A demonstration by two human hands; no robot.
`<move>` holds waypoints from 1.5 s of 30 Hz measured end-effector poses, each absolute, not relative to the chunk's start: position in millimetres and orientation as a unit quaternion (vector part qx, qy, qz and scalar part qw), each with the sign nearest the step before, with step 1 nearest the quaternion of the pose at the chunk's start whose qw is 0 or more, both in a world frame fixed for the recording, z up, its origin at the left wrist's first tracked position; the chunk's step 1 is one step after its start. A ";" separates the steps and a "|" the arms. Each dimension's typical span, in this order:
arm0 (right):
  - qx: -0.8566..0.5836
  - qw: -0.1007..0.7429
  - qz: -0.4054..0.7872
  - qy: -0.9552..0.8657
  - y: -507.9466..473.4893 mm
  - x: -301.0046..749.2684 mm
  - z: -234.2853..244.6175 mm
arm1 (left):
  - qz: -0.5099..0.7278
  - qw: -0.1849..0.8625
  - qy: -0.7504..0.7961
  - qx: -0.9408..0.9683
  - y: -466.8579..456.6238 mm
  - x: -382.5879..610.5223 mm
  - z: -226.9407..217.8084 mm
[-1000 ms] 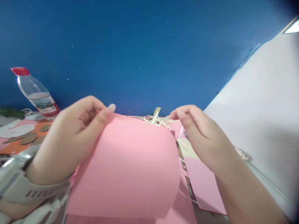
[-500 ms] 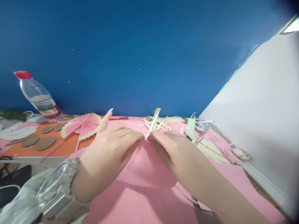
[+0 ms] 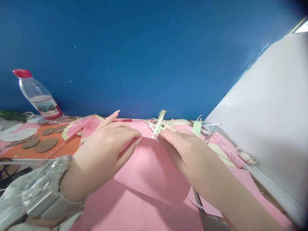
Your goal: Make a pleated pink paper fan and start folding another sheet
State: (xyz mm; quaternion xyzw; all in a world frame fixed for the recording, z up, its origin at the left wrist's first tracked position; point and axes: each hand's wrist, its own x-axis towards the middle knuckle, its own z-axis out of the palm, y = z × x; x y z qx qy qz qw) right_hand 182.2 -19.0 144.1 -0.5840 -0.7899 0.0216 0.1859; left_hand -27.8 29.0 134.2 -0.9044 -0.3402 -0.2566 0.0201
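Note:
A pink sheet of paper (image 3: pixel 154 170) with a rounded lower edge stands tilted between my hands, above a larger pink sheet (image 3: pixel 144 215) lying flat. My left hand (image 3: pixel 115 144) pinches the upper left of the raised paper between thumb and fingers, one finger stretched out. At the upper right of that paper, my right hand (image 3: pixel 183 147) grips its edge, with the fingertips partly hidden behind the hand. Just beyond lies a heap of thin pale paper strips (image 3: pixel 160 125).
Left are a pleated pink paper fan (image 3: pixel 90 126), brown cardboard discs (image 3: pixel 45 145) on orange paper (image 3: pixel 16 154), and a red-capped bottle (image 3: pixel 45 106). On the right lie a light green strip (image 3: pixel 196 128) and other paper scraps. A blue wall (image 3: pixel 144 57) rises behind.
My left hand has moved left and my right hand slightly right, so their fingertips are farther apart. More of the raised pink paper's upper edge shows between them.

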 end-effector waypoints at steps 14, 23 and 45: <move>-0.605 0.194 0.005 -0.772 -17.9 194.7 157.8 | -0.251 -0.014 -0.432 -0.866 31.9 -38.8 146.4; -0.603 0.185 0.009 -0.776 -15.4 191.0 150.1 | -0.222 0.033 -0.504 -0.834 40.5 -51.0 145.1; -0.535 0.179 0.076 -0.822 -5.3 177.4 134.7 | -0.143 -0.124 -0.424 -0.886 28.1 -23.3 136.8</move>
